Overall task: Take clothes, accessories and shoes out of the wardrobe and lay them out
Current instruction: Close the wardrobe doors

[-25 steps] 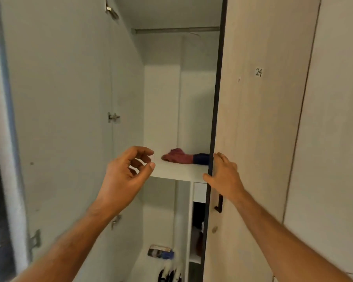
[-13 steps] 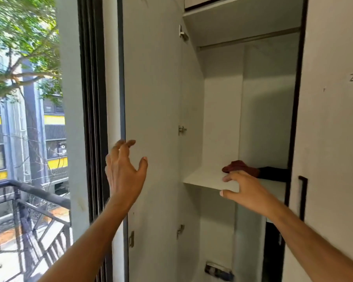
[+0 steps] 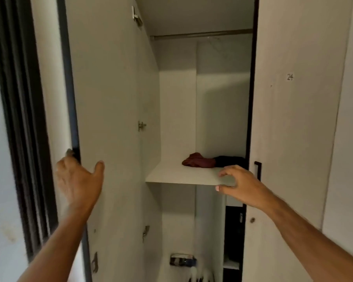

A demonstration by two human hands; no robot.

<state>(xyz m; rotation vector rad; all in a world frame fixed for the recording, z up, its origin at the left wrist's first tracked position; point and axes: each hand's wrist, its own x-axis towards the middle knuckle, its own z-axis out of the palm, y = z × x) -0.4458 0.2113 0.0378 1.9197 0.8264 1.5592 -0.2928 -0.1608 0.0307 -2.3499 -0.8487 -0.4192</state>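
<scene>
1. The task's thing nearest to hand is a crumpled maroon garment (image 3: 199,160). It lies bunched at the back of the white shelf (image 3: 171,176), and a dark folded cloth (image 3: 230,160) touches its right side.
2. Both look soft and loosely heaped, so by my judgement they will sag and trail when lifted and should be gathered from underneath.
3. The wardrobe (image 3: 177,108) is otherwise sparse. The hanging rail (image 3: 202,35) near the top carries nothing that shows. At the bottom sits a small patterned bundle (image 3: 182,260), with pale shapes below it too cut off to name.
4. The right hand (image 3: 240,186) hangs at the shelf's front edge, fingers spread and curved, its grip released and holding nothing. Its fingertips are short of the maroon garment.
5. The left hand (image 3: 78,180) rests on the edge of the open left door (image 3: 110,119), fingers hooked round the edge and thumb on the inner face. It is a loose grip on the door and nothing else.
6. The step in hand looks like the first reach into the opened wardrobe, with nothing yet taken out.
7. The next move calls for the right hand to go deeper over the shelf and close on the maroon garment, perhaps taking the dark cloth with it.
</scene>
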